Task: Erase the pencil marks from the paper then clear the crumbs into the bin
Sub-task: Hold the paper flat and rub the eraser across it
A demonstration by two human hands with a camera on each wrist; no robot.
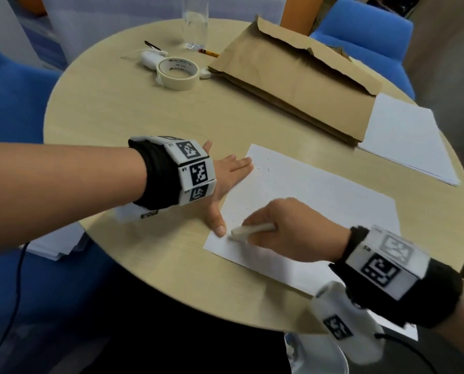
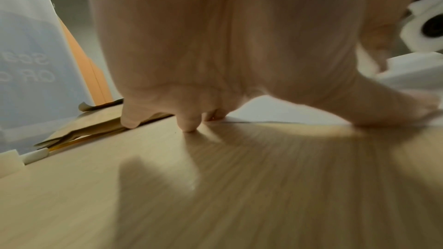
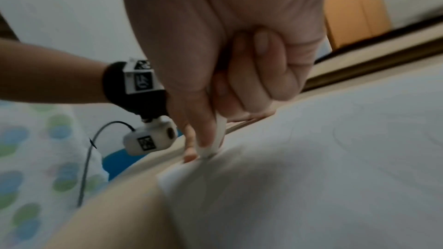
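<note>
White eraser (image 1: 252, 231) was pinched in the right hand (image 1: 287, 233), its tip pressed on the paper (image 1: 320, 190) near the left corner. Left hand (image 1: 225, 182) lay flat, fingers spread, pinning the paper's edge.

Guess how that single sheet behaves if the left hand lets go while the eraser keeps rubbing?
The paper is one thin loose sheet on a smooth table, so it would probably slide or bunch under the eraser. The left hand lies flat across its edge, likely for that reason. It looks floppy and light.
</note>
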